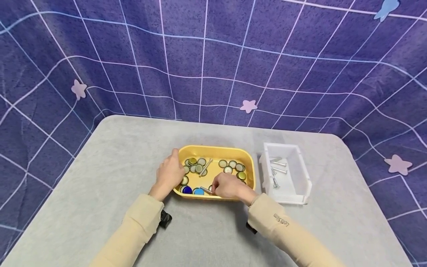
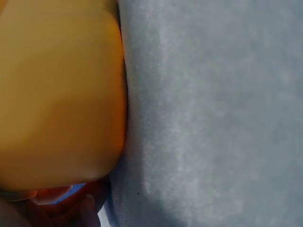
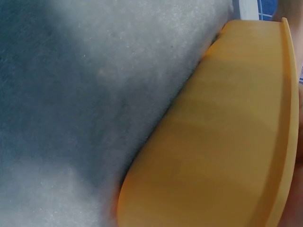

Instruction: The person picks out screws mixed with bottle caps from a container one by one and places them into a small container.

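Note:
A yellow tray [image 1: 213, 149] holds several bottle caps, among them a dark blue cap [image 1: 187, 190], a light blue cap [image 1: 198, 191] and a gold cap [image 1: 241, 175]. My left hand [image 1: 169, 172] grips the tray's left end; the left wrist view shows its fingers [image 2: 90, 203] against the outer wall. Inside the tray, near the front wall, my right hand [image 1: 228, 185] pinches the end of a silver screw [image 1: 205, 190]; the fingertips are partly hidden. Another screw [image 1: 206, 167] lies across the caps at the left-centre.
To the right of the tray stands a white bin [image 1: 293, 174] with several silver screws [image 1: 278, 170] in it. Both rest on a grey-covered table [image 1: 213, 230]. Behind hangs a purple curtain [image 1: 220, 59] with a line grid and stars.

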{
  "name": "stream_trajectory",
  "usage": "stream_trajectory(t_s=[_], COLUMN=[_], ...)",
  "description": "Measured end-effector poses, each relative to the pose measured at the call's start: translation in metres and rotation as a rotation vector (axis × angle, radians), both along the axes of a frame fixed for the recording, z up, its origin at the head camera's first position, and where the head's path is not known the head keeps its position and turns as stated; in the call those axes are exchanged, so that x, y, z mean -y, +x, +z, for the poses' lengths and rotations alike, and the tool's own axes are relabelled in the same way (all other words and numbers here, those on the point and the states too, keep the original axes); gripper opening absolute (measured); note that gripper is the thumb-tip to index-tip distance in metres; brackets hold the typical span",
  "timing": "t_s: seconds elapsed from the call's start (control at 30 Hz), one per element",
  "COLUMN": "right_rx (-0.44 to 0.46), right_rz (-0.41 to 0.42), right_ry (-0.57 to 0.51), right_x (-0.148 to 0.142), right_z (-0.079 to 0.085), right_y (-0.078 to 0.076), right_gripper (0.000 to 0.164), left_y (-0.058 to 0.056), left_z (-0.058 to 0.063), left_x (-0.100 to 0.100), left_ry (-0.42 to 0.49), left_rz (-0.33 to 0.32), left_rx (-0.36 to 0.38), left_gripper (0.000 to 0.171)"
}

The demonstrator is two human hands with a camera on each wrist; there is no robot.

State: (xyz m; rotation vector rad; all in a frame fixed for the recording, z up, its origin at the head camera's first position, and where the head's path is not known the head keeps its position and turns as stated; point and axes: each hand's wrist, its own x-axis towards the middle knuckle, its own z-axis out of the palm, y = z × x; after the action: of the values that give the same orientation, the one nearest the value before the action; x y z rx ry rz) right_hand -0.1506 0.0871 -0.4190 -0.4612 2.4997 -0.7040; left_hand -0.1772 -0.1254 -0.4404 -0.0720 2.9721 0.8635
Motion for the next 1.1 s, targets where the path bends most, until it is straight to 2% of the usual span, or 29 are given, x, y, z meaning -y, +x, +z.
stream_trajectory(t_s=[0.23, 0.43, 0.6, 0.73, 0.97, 1.1], right_rx=[0.024, 0.050, 0.067, 0.037, -0.090, -0.114], right_rz=[0.025, 0.072, 0.065, 0.063, 0.079, 0.097], right_ry=[-0.053, -0.104, -0.111, -0.123, -0.211, -0.248], right_x=[-0.005, -0.007, -0.008, -0.010, -0.016, -0.020], right_z=[-0.002, -0.007, -0.009, -0.010, -0.008, -0.005], right_y=[-0.001, -0.003, -0.004, -0.004, -0.006, -0.007], right_gripper=[0.017, 0.010, 0.010, 0.010, 0.009, 0.011], left_y=[0.000, 0.001, 0.001, 0.001, 0.000, 0.000], left_z=[0.000, 0.000, 0.000, 0.000, 0.000, -0.001], left_x=[-0.001, -0.001, -0.002, -0.003, -0.003, -0.002], left_ry=[0.001, -0.001, 0.006, 0.001, -0.005, -0.011], left_rz=[-0.006, -0.002, -0.003, -0.005, -0.001, 0.004], left_rx=[-0.003, 0.001, 0.006, 0.004, -0.007, -0.012], left_gripper=[0.054, 0.053, 0.053, 0.053, 0.052, 0.051])
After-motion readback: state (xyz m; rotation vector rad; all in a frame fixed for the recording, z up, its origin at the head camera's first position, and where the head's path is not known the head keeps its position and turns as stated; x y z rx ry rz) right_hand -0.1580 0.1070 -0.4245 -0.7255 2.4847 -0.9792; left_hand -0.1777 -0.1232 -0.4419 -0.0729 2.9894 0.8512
